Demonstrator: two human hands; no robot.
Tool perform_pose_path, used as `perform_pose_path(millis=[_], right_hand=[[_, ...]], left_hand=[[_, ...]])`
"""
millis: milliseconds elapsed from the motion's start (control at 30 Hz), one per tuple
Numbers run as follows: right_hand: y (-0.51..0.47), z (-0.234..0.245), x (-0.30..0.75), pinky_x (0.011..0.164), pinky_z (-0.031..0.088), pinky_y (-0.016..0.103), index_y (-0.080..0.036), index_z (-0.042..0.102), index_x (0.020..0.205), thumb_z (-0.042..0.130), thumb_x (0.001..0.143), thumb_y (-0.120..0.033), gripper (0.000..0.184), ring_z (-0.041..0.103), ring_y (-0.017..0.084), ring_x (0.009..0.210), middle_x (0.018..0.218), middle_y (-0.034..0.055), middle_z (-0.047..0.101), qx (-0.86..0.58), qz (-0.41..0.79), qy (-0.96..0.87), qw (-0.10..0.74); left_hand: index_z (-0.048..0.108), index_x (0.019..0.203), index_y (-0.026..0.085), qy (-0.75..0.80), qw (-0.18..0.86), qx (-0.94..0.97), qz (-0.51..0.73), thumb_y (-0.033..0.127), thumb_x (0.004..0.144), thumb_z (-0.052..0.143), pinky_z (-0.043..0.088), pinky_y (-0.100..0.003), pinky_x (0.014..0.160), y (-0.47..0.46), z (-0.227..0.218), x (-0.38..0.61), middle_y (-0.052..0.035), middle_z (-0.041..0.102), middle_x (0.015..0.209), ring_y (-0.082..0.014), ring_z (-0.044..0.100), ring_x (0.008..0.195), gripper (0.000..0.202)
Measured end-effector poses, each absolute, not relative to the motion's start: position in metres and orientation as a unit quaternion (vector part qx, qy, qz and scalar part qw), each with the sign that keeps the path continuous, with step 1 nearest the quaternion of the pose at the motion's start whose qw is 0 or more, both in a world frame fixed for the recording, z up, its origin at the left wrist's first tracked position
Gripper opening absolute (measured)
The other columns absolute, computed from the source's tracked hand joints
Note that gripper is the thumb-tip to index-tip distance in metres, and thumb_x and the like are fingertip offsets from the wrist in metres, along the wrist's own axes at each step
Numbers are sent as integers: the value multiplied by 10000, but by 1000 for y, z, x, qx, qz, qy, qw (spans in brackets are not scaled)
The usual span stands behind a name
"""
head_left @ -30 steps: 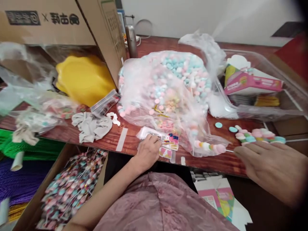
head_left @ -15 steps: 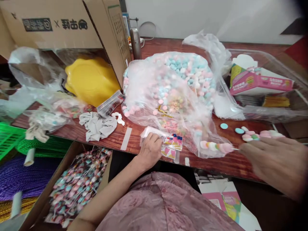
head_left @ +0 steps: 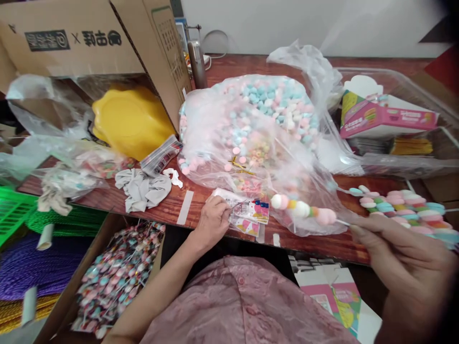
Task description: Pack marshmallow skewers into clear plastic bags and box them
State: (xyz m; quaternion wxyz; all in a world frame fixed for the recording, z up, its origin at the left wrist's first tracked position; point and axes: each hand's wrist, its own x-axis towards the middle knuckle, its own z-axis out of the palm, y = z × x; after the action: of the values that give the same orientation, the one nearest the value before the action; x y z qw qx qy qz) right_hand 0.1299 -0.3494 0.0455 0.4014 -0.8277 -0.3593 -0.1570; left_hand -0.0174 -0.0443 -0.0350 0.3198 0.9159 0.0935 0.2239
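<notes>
My right hand (head_left: 405, 260) is closed on the thin white stick of a candy skewer (head_left: 304, 209), which carries pink, white, yellow and orange soft candies. The skewer points left, its tip close to a stack of small printed plastic bags (head_left: 256, 210) at the table's front edge. Over the left end of that stack, my left hand (head_left: 214, 217) pinches the edge of the top bag. Behind the stack lies a large clear bag of pastel marshmallows (head_left: 279, 98). Finished-looking candy skewers (head_left: 412, 210) lie in a pile beyond my right hand.
A clear plastic bin (head_left: 394, 169) at the right holds a pink box (head_left: 390, 119). Grey cloth (head_left: 145, 191) and a yellow scalloped tray (head_left: 125, 119) are on the left, beside a big cardboard box (head_left: 79, 52). Below sits a carton of wrapped candy skewers (head_left: 114, 272).
My right hand has brought the skewer leftward, toward the printed bags. My left hand has shifted slightly left, at the bag's edge. More of the skewer pile now shows.
</notes>
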Motion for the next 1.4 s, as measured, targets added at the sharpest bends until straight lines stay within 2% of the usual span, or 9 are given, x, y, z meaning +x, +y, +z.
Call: perform_pose_path(millis=[167,367,500,567,667,867,1133,1267,1400], right_hand=[[-317,34,130,683,504,264,-225,687,929,648,837,-116,148,650,153,732,810,14,686,-792,-102,-455,395],[-311,30,134,656,484,261,-207,664,904,639,824,-90,144,640,145,695,787,10,674,-768,-84,-507,381],[-313,27,134,656,483,265,-212,668,887,661,811,-107,130,630,150,697,788,8,666,-781,-87,-468,404],[-315,22,135,653,483,268,-218,670,877,663,814,-120,116,624,152,688,773,5,663,-790,-87,-446,411],[-319,10,135,654,493,269,-225,678,889,674,801,-118,139,628,157,682,777,6,671,-786,-86,-447,417],[-324,-12,125,675,499,262,-228,679,887,652,829,-144,106,633,163,739,826,10,669,-787,-30,-407,464],[-329,-17,129,544,494,250,-232,694,852,654,832,-165,81,624,156,628,749,-4,669,-785,-13,-402,471],[-329,-19,130,520,504,266,-235,704,839,663,827,-187,65,623,170,602,733,4,672,-793,-23,-390,468],[-323,-18,120,544,497,262,-216,703,849,672,826,-191,46,600,149,597,728,-3,655,-787,-43,-369,493]], left_hand=[[576,599,154,155,417,870,212,12,715,628,393,-244,626,-40,-31,-17,12,544,666,-117,523,660,190],[581,610,154,150,432,875,160,38,701,695,389,-231,608,-29,-31,-14,26,570,645,-103,524,617,186],[654,796,169,102,272,950,111,120,832,618,425,-280,679,-38,-22,-15,-28,621,761,-159,558,733,71],[675,930,185,76,158,981,82,139,884,545,424,-308,674,-48,-18,-17,-66,630,838,-202,552,803,145],[674,924,190,62,81,992,72,112,871,521,401,-307,620,-59,-17,-20,-82,627,865,-224,535,830,180],[626,647,163,76,182,960,201,90,826,558,417,-298,670,-49,-35,-16,-48,582,687,-177,516,730,204],[718,851,179,79,330,932,128,215,900,599,449,-270,714,-37,-29,-26,-40,671,790,-145,603,747,134],[703,702,174,109,440,882,126,172,843,648,437,-239,648,-31,-26,-24,-10,657,683,-118,590,657,151],[689,637,163,158,486,851,121,162,757,723,413,-227,613,-28,-26,-19,8,644,634,-103,561,605,125]])
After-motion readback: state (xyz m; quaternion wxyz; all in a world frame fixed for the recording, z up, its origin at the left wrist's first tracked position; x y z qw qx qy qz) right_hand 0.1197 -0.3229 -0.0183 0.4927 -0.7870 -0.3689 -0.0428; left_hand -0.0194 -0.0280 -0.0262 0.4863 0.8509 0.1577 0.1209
